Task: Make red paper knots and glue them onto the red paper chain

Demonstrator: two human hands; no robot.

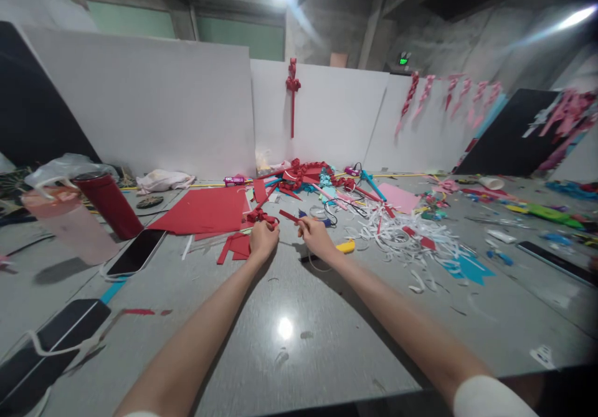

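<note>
My left hand (264, 240), its fingers closed, grips a red curled paper piece (258, 216) that shows just beyond the fingertips. In my right hand (316, 235) a narrow red paper strip (288, 216) is pinched, its free end pointing left toward the other hand. Beside my left hand lie cut red paper pieces (235, 246). A large red paper sheet (205, 210) is spread further left. Near my right wrist rests a yellow-handled tool (346, 247), partly hidden by the forearm. White paper shreds (397, 224) are heaped to the right.
At left stand a red tumbler (109, 205) and a pink bottle (70, 224), with a phone (136, 252) and a black case (56, 348) nearby. White panels (327, 111) rise behind the table; a red paper decoration (293, 86) hangs there. A blue paper piece (471, 268) lies right.
</note>
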